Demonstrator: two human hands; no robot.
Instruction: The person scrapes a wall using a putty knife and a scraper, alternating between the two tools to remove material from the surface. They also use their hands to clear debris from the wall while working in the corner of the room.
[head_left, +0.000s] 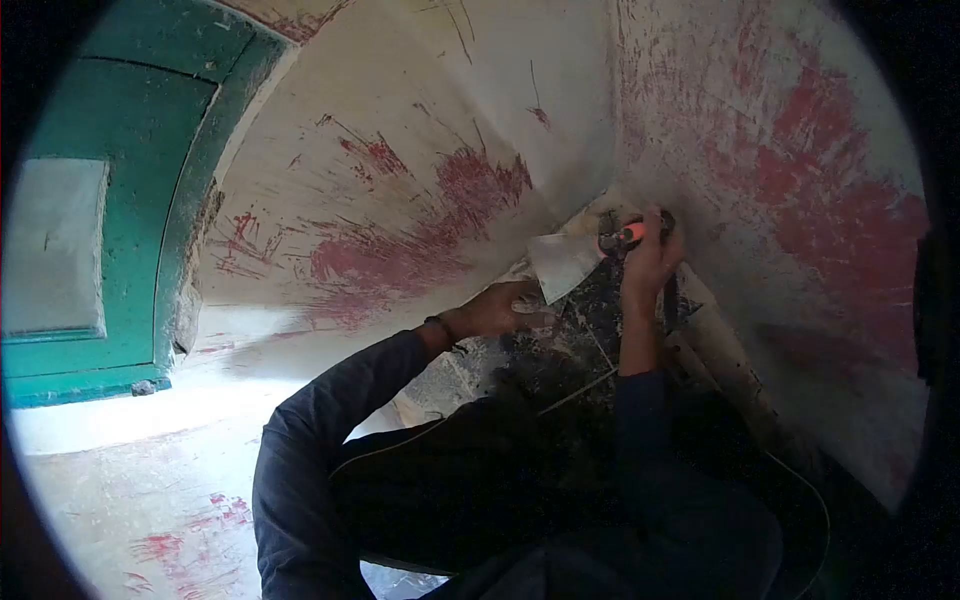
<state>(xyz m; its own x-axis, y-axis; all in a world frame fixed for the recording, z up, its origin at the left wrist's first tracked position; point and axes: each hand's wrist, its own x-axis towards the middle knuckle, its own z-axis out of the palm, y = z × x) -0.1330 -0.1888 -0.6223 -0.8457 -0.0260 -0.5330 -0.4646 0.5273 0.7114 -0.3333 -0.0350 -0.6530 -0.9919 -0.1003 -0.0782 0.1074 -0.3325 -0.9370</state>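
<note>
My right hand (648,262) is wrapped round the black and orange handle of a putty knife (566,263). Its wide pale blade points left, low in the corner where two walls meet. Just left of the blade's lower corner is my left hand (495,309), fingers apart, with nothing seen in it. A dark band circles the left wrist. Beneath both hands lies a dark floor patch (585,335) strewn with pale flakes and dust.
Scraped red patches mark the left wall (400,250) and the right wall (800,170). A green door (135,220) with a pale panel stands at far left. A thin pale cord (578,390) runs across my lap. Bright light falls on the floor at lower left.
</note>
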